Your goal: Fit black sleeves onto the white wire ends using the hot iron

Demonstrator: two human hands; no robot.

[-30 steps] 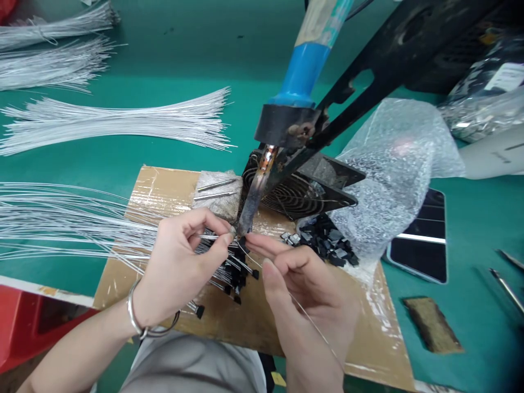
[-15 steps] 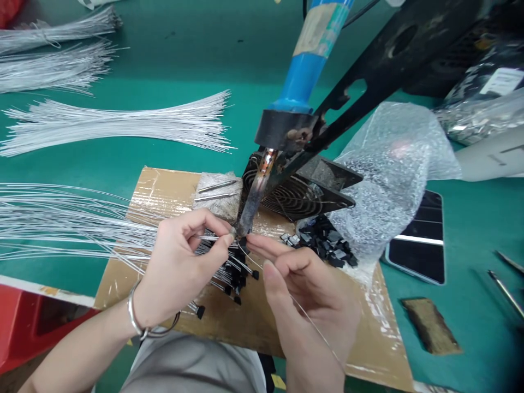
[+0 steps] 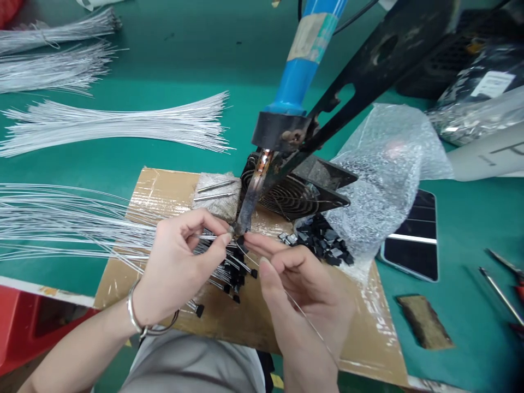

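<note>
My left hand (image 3: 184, 267) is closed, thumb and forefinger pinching a thin white wire right at the tip of the blue-handled soldering iron (image 3: 292, 82). A strand of solder wire (image 3: 313, 327) runs through my right hand (image 3: 307, 289), whose thumb and fingers are closed round it. The strand's far end reaches the iron's tip. My right fingertips touch a small black piece (image 3: 240, 239) below that tip; the exact joint is too small to make out. Under my hands lie several wires with black ends (image 3: 235, 278), partly hidden by my left hand.
A clamp arm (image 3: 347, 103) holds the iron above a cardboard sheet (image 3: 368, 344). Behind it are a fan (image 3: 295, 194) and a fibrous pad (image 3: 216, 204). Black pieces (image 3: 327, 240) spill beside bubble wrap (image 3: 380, 164). A phone (image 3: 413, 240) lies right; wire bundles (image 3: 123, 125) lie left.
The view has shifted slightly, so things on the right appear a little further left. Both hands keep their grip at the iron's tip, with hardly any movement.
</note>
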